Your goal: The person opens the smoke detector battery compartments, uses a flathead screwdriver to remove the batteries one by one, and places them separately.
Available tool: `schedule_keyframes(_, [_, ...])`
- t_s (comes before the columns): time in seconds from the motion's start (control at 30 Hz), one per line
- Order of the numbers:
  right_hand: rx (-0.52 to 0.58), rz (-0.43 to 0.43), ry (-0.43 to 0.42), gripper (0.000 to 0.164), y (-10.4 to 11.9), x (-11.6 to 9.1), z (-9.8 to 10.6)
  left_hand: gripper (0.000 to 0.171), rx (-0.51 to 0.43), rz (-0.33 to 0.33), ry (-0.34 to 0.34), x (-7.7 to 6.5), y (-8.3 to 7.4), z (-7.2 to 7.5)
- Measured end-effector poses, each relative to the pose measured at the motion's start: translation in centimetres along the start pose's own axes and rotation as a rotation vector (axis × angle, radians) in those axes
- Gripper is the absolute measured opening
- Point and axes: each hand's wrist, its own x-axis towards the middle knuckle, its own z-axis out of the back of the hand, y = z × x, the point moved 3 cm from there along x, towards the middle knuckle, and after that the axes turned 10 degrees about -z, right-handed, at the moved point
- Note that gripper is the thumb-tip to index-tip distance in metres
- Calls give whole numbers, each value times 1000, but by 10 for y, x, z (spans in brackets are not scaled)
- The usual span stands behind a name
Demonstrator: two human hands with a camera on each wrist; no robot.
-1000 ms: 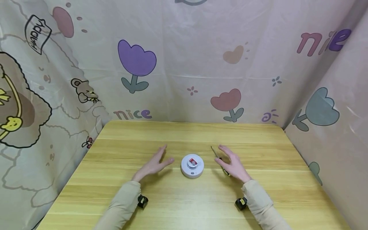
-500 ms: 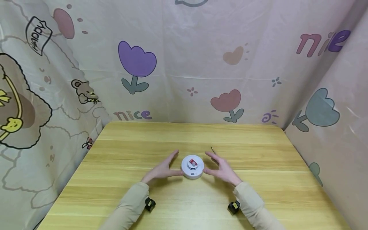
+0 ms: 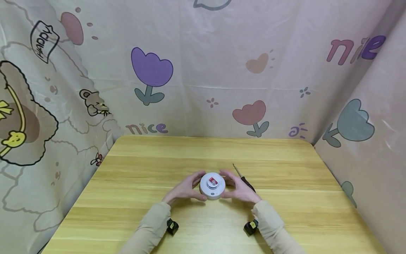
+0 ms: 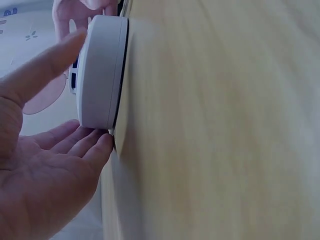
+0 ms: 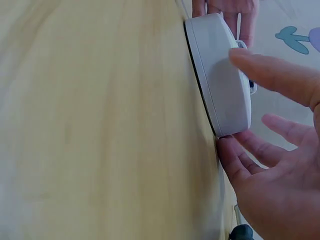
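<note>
Between the left grip [image 3: 186, 188] and the right grip [image 3: 238, 189] sits a white round device [image 3: 213, 188], low on the table [image 3: 203, 151], its flat face up. Each grip holds it from its own side: the fingers curve round the far part of the rim, fingertips down by the lower edge, while the thumb lies along the near part. Whether both thumbs press on it, I cannot tell. A red and white label [image 3: 213, 181] is on its top face, within reach of both thumbs.

Just beyond the right grip and to its outer side lies a screwdriver [image 3: 244, 179], the black handle close behind the hand, the thin metal shaft pointing away. Behind each grip, at the wrist, a beige sleeve begins, with a small black box on its inner side. Well past both grips, at the far edge of the table, hangs a pale printed cloth [image 3: 196, 53] with tulips and "nice" lettering.
</note>
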Motion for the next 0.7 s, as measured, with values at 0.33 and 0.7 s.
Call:
schedule_keyframes(0.33, [-46, -23, 10, 94, -5, 3, -2, 101, -28, 33, -32, 4, 1, -8])
schedule_keyframes(0.7, [-89, -49, -26, 87, -12, 6, -3, 101, -51, 69, -63, 7, 4, -11])
